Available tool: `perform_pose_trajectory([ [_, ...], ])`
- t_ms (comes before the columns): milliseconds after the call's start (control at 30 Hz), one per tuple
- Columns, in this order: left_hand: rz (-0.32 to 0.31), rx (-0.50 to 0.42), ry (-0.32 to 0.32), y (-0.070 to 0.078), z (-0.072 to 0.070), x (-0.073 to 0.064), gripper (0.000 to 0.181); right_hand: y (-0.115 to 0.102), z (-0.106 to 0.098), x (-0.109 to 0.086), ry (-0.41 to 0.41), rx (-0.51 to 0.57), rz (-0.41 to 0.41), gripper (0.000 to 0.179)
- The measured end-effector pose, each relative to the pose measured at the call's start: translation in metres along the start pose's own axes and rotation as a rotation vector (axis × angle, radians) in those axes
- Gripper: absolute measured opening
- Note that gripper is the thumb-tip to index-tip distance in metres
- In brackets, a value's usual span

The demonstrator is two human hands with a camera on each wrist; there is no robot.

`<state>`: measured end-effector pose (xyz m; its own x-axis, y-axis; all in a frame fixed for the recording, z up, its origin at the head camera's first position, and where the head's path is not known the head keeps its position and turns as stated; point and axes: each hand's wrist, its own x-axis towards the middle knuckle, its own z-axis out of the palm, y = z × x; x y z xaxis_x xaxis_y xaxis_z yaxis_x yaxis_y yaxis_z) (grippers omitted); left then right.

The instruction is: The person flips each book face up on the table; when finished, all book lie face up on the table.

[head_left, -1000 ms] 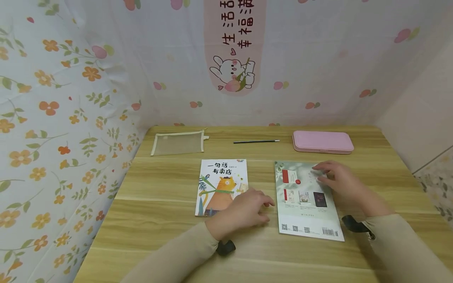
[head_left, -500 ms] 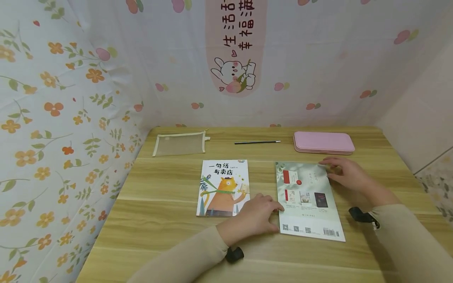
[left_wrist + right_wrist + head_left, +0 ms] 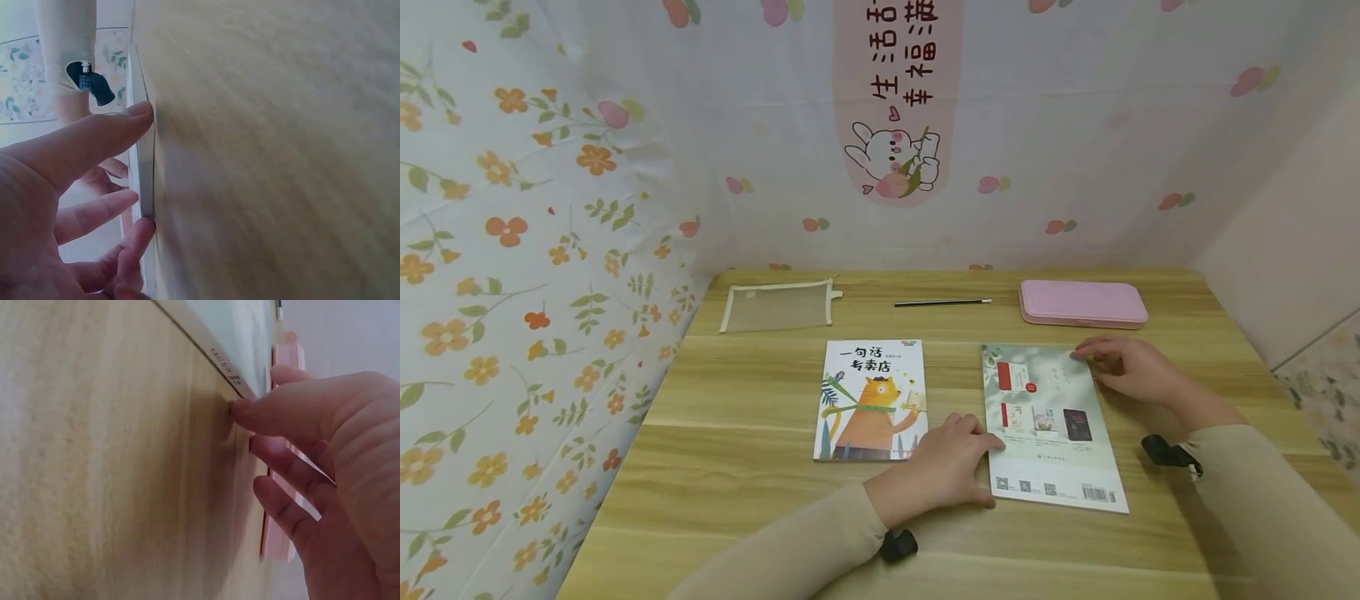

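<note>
A green-and-white book (image 3: 1052, 442) lies back cover up on the table, its barcode at the near right. At its left edge is my left hand (image 3: 936, 471); in the left wrist view, the thumb and a fingertip touch the book's side (image 3: 145, 172), spread apart along it. By the far right corner, my right hand (image 3: 1138, 377) has its thumb and fingers against the edge, lightly bent and not wrapped round the book. Left of the left hand lies a smaller picture book (image 3: 872, 417) with an orange animal on its cover, its lower right corner partly hidden by that hand.
Along the back of the wooden table (image 3: 737, 500) lie a mesh zip pouch (image 3: 780, 307), a black pencil (image 3: 942, 302) and a pink pencil case (image 3: 1082, 302). Patterned cloth (image 3: 1060, 125) hangs behind the table and on its left.
My left hand has moved right, from over the picture book to the green-and-white book's left edge. My right hand has shifted slightly outward from the cover to its right edge. The books stay in place.
</note>
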<state>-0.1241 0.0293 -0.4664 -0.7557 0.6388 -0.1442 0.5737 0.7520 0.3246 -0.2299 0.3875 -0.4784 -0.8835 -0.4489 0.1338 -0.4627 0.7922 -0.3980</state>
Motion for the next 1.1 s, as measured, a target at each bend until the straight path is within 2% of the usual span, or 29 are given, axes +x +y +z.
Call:
perform_pose_trajectory([
  [200,0.010,0.043,0.024,0.000,0.004,0.002,0.072,-0.003,-0.003,0.000,-0.028,-0.002,0.017,0.039],
  [567,0.015,0.024,0.048,-0.002,0.007,0.005,0.071,-0.004,-0.006,0.003,-0.055,0.087,0.068,0.042],
  [733,0.006,0.024,0.044,-0.001,0.007,0.004,0.071,0.002,-0.004,0.002,-0.019,0.052,0.040,0.041],
  [967,0.003,0.010,0.053,-0.001,0.008,0.004,0.072,0.008,-0.005,0.001,0.007,0.039,-0.054,0.046],
  [1100,-0.004,0.001,0.051,0.000,0.008,0.004,0.071,0.011,-0.006,0.001,-0.011,0.053,-0.042,0.043],
])
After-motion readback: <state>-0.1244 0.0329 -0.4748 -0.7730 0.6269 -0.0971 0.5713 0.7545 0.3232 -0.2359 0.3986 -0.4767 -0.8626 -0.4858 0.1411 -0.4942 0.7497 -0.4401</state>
